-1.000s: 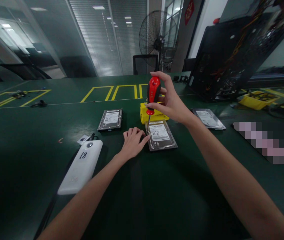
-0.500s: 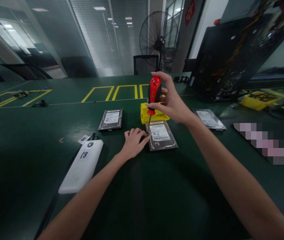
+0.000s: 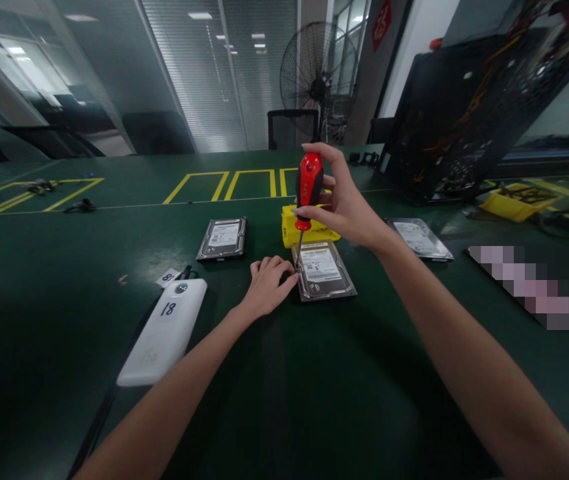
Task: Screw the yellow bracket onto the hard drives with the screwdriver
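Observation:
A red-and-black screwdriver (image 3: 309,183) stands nearly upright, with my right hand (image 3: 341,200) closed around its handle. Its tip meets the left edge of a hard drive (image 3: 321,267) that lies label up on the table. At that same edge, my left hand (image 3: 268,285) has its thumb and forefinger pinched together beside the screwdriver's tip; what lies between them is too small to make out. Directly behind the drive sits a yellow box-like holder (image 3: 291,230), partly hidden by my right hand.
A second hard drive (image 3: 223,238) lies left of centre, and a third hard drive (image 3: 419,238) lies right, behind my forearm. A white power bank (image 3: 164,333) marked 18 rests at left. An open computer case (image 3: 424,127) and a yellow tray (image 3: 514,202) stand at back right.
Almost nothing differs. My left fingertips have shifted very slightly by the screwdriver's tip; the screwdriver and the drive hold their places.

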Available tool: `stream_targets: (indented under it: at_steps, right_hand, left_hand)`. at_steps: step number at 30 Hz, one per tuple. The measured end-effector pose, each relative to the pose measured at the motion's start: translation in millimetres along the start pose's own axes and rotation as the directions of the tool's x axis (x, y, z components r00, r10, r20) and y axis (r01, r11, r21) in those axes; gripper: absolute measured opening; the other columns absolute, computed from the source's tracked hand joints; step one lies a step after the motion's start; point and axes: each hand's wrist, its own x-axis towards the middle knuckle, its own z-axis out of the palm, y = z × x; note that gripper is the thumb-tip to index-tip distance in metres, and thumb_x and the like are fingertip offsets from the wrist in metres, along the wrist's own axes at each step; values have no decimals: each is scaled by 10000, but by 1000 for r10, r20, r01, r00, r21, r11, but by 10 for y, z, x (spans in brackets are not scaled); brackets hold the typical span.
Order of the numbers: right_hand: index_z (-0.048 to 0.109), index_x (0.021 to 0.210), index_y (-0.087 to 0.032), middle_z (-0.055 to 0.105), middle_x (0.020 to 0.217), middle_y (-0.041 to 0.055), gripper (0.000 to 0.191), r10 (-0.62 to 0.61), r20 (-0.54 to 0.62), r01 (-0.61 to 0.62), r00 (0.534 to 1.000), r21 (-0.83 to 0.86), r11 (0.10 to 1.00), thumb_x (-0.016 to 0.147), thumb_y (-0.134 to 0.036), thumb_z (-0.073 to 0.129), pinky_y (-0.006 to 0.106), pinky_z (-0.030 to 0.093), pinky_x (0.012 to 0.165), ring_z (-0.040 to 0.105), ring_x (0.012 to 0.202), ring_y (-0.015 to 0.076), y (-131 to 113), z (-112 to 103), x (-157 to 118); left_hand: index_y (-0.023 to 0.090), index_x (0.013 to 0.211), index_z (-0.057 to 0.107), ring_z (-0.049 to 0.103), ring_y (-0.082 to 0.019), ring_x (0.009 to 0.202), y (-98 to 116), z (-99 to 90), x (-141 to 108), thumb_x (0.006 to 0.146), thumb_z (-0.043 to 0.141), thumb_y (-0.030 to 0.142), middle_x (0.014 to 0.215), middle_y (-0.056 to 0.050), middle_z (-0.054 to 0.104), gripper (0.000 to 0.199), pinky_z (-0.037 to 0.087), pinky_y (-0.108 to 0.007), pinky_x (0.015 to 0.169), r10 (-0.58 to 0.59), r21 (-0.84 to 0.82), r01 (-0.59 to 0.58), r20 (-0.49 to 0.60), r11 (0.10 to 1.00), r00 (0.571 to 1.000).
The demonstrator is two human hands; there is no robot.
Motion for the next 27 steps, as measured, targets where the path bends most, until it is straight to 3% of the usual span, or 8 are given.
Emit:
stream_targets:
  at_steps: [12,21,27]
  right_hand:
    - [216,1323,-337,328,1353,42,688,0,3,0,1000,-7,1000,754,-257,594,343,561,795,542,1024,188,-14,14,5]
    - [218,1321,-323,250,1407,47,667,-1,-17,1,1000,-19,1000,766,-297,587,363,557,801,527,1044,202,-34,78,-4]
    - [180,1336,-361,327,1373,45,679,35,-15,-35,999,2,999,781,-319,571,395,554,811,558,1003,200,-49,130,-7]
  left_hand:
    - [205,849,515,479,-193,907,-8,17,10,866,399,376,890,-6,545,207,277,-398,849,-17,-50,15,-44,999,999]
    - [228,1013,467,507,-179,874,0,8,9,846,441,340,875,2,540,203,289,-385,869,-42,-148,35,-44,988,998]
    - [214,995,491,526,-181,875,25,3,27,852,434,337,887,-4,568,197,287,-390,883,-53,-165,46,-38,985,998]
